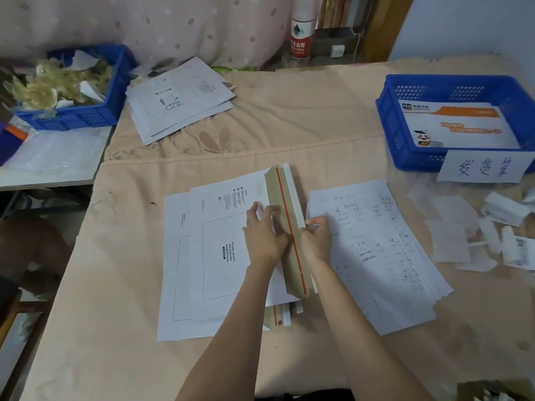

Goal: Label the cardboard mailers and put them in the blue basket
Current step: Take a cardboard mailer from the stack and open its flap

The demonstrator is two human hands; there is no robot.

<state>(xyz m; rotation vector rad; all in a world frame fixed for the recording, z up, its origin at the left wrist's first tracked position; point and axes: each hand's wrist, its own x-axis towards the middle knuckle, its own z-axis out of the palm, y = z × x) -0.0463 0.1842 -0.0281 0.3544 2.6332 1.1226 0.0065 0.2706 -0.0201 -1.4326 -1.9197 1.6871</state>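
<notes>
Part of the top mailer (223, 244) is covered by the left hand (265, 230), and its lower flap end is hidden under both forearms. The mailers below it are seen only as edges. The handwriting on the paper sheets (373, 250) just right of the right hand (317, 235) is too small to be read. Far right of the hands, the blue basket (405, 151) is cut off by the picture edge, and the scraps (503, 227) near it are blurred. Far left, a second blue basket (86, 117) is blurred too.

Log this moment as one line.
left hand presses mailer | right hand pinches white strip | blue basket holds one
</notes>
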